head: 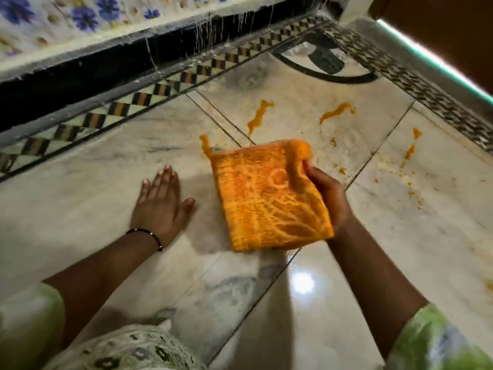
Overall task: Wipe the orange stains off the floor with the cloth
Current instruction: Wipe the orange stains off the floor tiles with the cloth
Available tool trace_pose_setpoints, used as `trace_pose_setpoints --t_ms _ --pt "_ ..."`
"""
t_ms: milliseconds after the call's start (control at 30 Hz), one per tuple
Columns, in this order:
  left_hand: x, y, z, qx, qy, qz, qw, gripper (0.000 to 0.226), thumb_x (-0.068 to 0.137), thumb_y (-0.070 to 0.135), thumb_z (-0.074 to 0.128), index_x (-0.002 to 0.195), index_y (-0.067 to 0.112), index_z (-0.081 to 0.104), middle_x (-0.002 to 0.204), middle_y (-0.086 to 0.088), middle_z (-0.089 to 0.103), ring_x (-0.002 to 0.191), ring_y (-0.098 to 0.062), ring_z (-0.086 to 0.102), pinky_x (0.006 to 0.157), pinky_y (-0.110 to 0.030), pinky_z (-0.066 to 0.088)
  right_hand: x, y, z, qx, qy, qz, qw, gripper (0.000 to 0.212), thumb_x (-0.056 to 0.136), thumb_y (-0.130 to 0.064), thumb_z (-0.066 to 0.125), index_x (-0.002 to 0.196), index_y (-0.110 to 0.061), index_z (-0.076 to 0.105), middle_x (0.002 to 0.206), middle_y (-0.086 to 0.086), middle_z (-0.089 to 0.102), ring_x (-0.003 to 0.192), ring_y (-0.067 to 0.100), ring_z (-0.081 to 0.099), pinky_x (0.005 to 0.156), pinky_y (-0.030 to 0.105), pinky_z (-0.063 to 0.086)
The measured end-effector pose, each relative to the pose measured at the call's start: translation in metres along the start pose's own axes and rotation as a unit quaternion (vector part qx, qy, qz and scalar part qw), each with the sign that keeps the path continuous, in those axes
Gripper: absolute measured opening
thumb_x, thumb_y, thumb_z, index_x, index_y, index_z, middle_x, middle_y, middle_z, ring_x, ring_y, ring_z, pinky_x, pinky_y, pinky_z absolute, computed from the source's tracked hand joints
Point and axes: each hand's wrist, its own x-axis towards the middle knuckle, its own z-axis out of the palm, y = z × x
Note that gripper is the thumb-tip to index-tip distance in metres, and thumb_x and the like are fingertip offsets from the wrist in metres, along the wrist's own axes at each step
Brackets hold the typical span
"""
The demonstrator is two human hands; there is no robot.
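A folded orange patterned cloth (269, 196) is held above the white marble floor (80, 198) by my right hand (329, 193), which grips its right edge. My left hand (160, 201) lies flat, palm down, on the floor to the left of the cloth, fingers spread, holding nothing. Orange stains lie beyond the cloth: one streak (258, 116) in the middle, another streak (334, 112) to its right, a smaller one (412, 145) at the far right, and a blob (205, 142) at the cloth's upper left corner. Small orange specks dot the tiles on the right.
A checkered tile border (149, 94) runs along a black plinth (80, 73) at the back, below a floral-covered ledge. A black curved inlay (325, 65) and a patterned border (416, 86) mark the far right corner. My clothed knees fill the bottom edge.
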Motion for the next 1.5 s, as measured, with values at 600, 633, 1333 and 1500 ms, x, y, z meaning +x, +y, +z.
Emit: trace_pose_setpoints --t_ms 600,633,1333,1500 --pt "-0.002 -0.027 -0.006 0.048 -0.004 0.005 0.999 0.096 0.084 0.075 0.007 0.152 0.007 0.012 0.159 -0.01 0.005 0.146 -0.022 0.006 0.117 -0.047 0.001 0.029 0.145 0.0 -0.815 0.164 -0.224 0.508 0.07 0.085 -0.072 0.026 0.148 -0.047 0.01 0.161 0.0 -0.004 0.145 0.036 -0.011 0.106 0.071 -0.001" --pt "-0.002 -0.027 -0.006 0.052 -0.01 0.016 0.998 0.092 0.087 0.072 0.007 0.152 0.007 0.012 0.159 -0.01 0.006 0.146 -0.023 0.007 0.117 -0.049 0.002 0.021 0.16 0.005 -0.823 0.143 -0.244 0.492 0.067 0.086 -0.067 0.032 0.148 -0.045 0.019 0.161 0.001 0.007 0.146 0.037 0.001 0.105 0.072 0.005" --pt "-0.005 -0.025 -0.009 0.056 -0.016 0.028 0.998 0.075 0.097 0.053 0.005 0.149 0.002 0.021 0.158 -0.014 0.014 0.145 -0.026 0.015 0.116 -0.044 0.005 0.049 0.087 -0.067 -0.844 0.12 -0.235 0.467 0.056 0.094 -0.051 0.023 0.149 -0.038 0.019 0.159 -0.001 0.015 0.146 0.028 0.008 0.111 0.057 0.011" --pt "-0.003 -0.024 -0.006 0.077 -0.02 0.027 0.997 0.082 0.095 0.06 0.006 0.149 -0.001 0.019 0.158 -0.017 0.013 0.145 -0.028 0.014 0.117 -0.048 0.006 0.141 0.026 -0.032 -0.799 0.269 -0.175 0.509 0.057 0.098 -0.046 0.024 0.152 -0.033 0.013 0.161 0.002 -0.003 0.146 0.027 -0.009 0.112 0.061 -0.004"
